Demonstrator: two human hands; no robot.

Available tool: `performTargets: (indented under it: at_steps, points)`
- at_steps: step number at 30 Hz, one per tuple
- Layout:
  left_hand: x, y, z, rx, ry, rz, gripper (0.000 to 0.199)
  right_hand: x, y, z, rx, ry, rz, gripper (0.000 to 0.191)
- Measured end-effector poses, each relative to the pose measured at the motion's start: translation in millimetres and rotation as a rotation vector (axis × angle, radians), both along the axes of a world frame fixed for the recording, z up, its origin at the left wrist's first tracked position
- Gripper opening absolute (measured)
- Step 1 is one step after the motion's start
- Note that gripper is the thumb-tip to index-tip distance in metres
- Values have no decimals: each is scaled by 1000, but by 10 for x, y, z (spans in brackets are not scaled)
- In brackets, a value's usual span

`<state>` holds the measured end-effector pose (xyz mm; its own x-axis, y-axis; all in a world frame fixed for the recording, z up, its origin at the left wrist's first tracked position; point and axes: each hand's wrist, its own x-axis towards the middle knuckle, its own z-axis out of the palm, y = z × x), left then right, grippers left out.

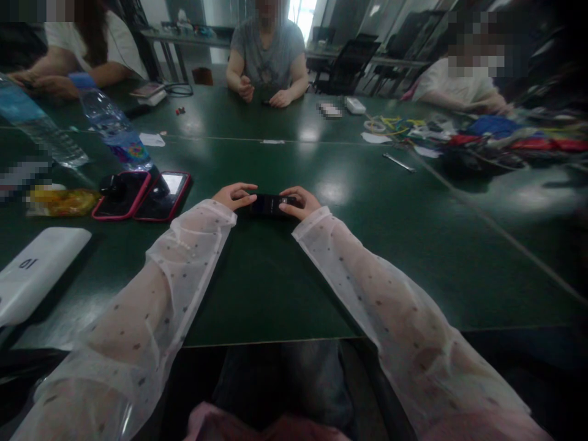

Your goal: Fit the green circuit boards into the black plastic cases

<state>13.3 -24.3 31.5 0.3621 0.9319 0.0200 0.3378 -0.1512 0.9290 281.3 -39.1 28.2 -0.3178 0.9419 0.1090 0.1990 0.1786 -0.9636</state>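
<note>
A small dark phone-like device (266, 205) lies sideways between my two hands, low over the green table (275, 275). My left hand (235, 196) holds its left end, thumb on the near side and index finger stretched out above it. Around the right end are the thumb and curled fingers of my right hand (301, 202). Faint light marks show on the device's dark face. Sheer white dotted sleeves cover both my forearms. Whether the device touches the tabletop, I cannot tell.
Left of my hands lie two pink-edged phones (172, 196), a yellow packet (64, 201), a white power bank (41, 269) and a water bottle (114, 131). A wrench (399, 162) and tangled cables (487, 144) are at the right. Three people sit across.
</note>
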Motion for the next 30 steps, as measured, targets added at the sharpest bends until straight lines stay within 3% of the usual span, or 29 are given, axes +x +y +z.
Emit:
performTargets:
  at_steps: [12, 17, 23, 30]
  points:
    - [-6, 20, -31, 5, -44, 15, 81, -7, 14, -6, 0, -20, -1, 57]
    - [14, 64, -63, 96, -57, 6, 83, 20, 85, -57, 36, -100, -47, 55]
    - [15, 61, -74, 149, 36, 45, 85, 54, 143, -138, 88, -327, -195, 51]
    - [-3, 57, -129, 237, 219, 73, 87, -25, 68, -169, 167, -325, -267, 57]
